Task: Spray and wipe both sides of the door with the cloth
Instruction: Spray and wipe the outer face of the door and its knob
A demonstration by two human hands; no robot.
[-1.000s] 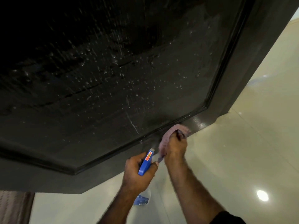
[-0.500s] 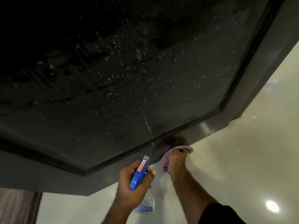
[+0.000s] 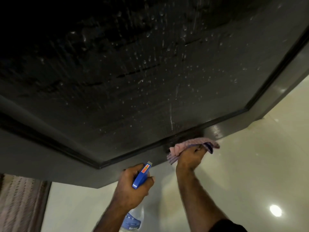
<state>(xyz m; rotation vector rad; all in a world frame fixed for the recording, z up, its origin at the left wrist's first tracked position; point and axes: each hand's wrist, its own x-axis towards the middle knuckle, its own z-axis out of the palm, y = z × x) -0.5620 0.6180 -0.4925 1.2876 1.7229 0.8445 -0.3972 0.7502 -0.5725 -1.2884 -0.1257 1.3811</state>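
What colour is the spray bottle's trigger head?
Blue, with a small red label, on the spray bottle; seen in the head view.

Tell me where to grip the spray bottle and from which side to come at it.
Grip the spray bottle at the neck just under its blue head, as the left hand does now, coming from behind and below. The nozzle points up at the door, so the front must stay clear, and the clear body hangs beneath the hand. The right hand holds the cloth.
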